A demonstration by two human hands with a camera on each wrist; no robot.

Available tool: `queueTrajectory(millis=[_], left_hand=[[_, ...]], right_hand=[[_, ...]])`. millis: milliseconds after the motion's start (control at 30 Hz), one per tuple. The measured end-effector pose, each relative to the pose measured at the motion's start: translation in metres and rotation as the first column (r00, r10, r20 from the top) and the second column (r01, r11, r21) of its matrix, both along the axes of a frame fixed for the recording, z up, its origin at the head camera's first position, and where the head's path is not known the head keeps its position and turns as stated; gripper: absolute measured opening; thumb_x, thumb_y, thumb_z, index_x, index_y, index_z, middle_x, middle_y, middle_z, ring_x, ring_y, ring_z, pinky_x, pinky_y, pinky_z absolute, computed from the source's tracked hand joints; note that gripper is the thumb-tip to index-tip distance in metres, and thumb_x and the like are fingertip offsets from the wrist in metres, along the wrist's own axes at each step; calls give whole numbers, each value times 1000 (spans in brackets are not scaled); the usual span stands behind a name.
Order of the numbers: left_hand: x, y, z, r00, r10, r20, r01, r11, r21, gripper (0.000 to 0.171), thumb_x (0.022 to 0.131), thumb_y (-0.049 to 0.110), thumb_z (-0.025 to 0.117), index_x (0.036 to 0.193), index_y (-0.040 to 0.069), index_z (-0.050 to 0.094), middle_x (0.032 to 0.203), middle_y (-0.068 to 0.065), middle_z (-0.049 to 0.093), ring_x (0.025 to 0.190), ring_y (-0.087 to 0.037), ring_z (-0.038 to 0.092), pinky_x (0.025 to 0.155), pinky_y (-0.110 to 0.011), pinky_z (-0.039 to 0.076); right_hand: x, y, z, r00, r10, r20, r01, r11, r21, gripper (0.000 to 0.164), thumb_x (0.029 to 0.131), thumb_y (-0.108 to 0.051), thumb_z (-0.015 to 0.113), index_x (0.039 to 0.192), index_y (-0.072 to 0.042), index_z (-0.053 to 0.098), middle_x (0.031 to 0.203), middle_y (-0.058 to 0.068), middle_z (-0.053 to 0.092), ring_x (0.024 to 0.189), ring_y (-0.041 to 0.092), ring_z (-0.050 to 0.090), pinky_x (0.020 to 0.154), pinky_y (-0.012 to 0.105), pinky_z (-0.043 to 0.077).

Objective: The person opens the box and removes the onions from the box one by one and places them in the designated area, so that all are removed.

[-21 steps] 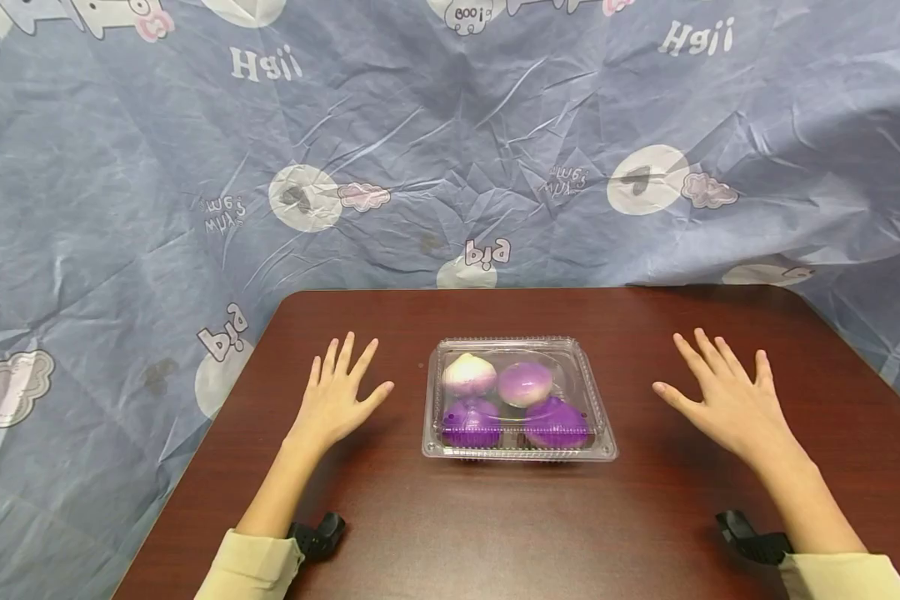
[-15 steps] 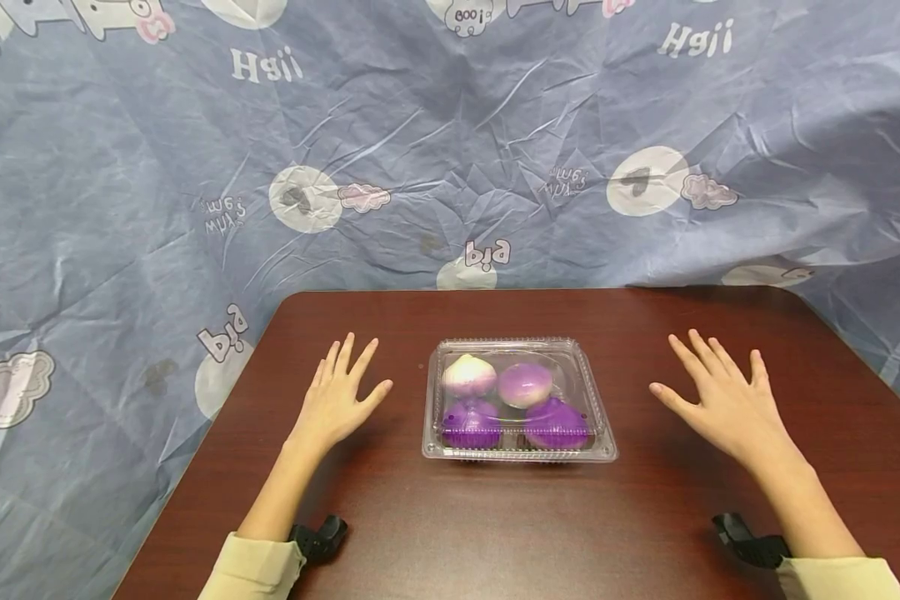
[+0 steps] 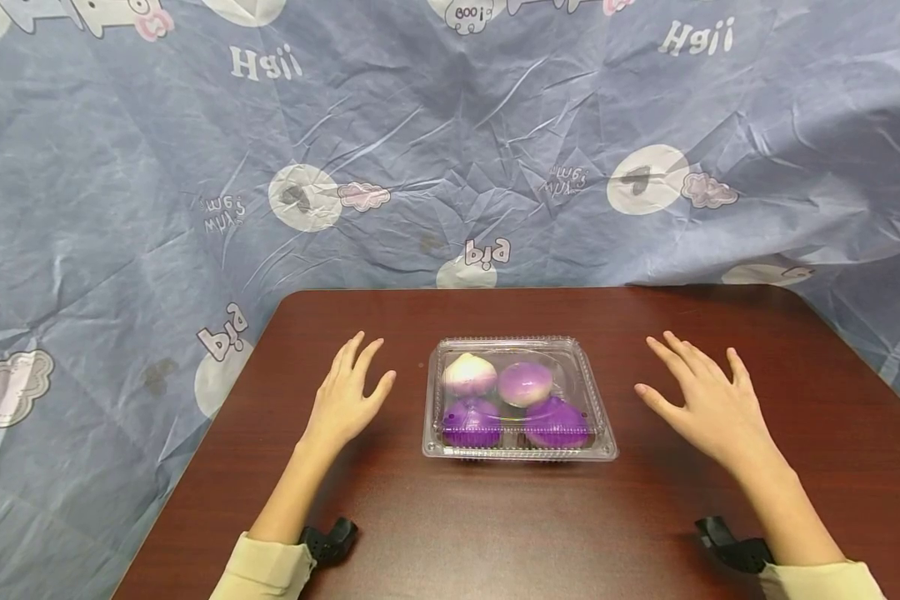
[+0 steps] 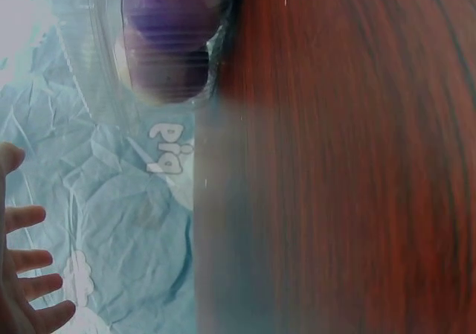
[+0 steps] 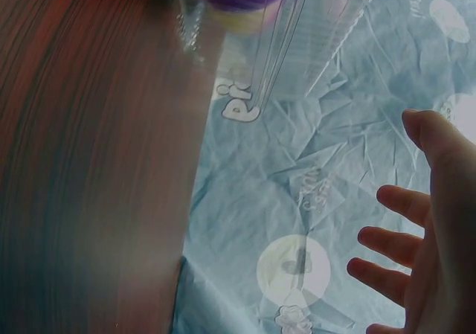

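A clear plastic clamshell box (image 3: 512, 455) sits closed on the table in the head view. Inside it are several round purple and whitish items, perhaps onions or turnips; a pale one (image 3: 469, 375) and a lilac one (image 3: 525, 384) lie at the back, and two deep purple ones are in front. My left hand (image 3: 342, 404) hovers left of the box with spread fingers, touching nothing. On the other side my right hand (image 3: 712, 408) is held likewise, apart from the box. Both wrist views catch part of the box, the purple item (image 4: 175, 7) blurred behind its wall.
The dark reddish-brown table (image 3: 510, 533) spreads around the box and ends at a rear edge. Behind it hangs a wrinkled blue cloth (image 3: 450, 150) with printed pictures. A black wrist device (image 3: 332, 542) is strapped to each forearm.
Both hands have shifted inward toward the box, the right one farther. The left hand has turned slightly, its fingers looking closer together. The box has stayed where it was.
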State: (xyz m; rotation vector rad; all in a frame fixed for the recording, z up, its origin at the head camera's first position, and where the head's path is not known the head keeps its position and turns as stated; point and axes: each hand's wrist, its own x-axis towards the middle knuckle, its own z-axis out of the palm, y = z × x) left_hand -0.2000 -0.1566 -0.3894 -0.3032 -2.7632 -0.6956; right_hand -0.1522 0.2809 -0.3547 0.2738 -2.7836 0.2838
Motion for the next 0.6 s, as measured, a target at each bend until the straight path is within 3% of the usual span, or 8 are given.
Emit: queueTrajectory(millis=[267, 600], left_hand=[[2, 9, 0, 999, 14, -52, -8, 994, 113, 46, 92, 44, 43, 132, 23, 41, 144, -2, 32, 132, -27, 31, 79, -59, 45], [5, 21, -7, 995, 15, -98, 12, 961, 276, 36, 92, 32, 46, 125, 18, 48, 135, -2, 41, 124, -26, 40, 76, -54, 47]], right_hand=[[5, -17, 1, 998, 36, -57, -37, 999, -13, 62, 85, -47, 54, 139, -22, 35, 140, 11, 39, 121, 35, 41, 110, 56, 3], [10, -36, 1, 987, 80, -139, -82, 997, -10, 58, 83, -41, 58, 134, -20, 42, 136, 10, 45, 116, 33, 47, 112, 49, 9]])
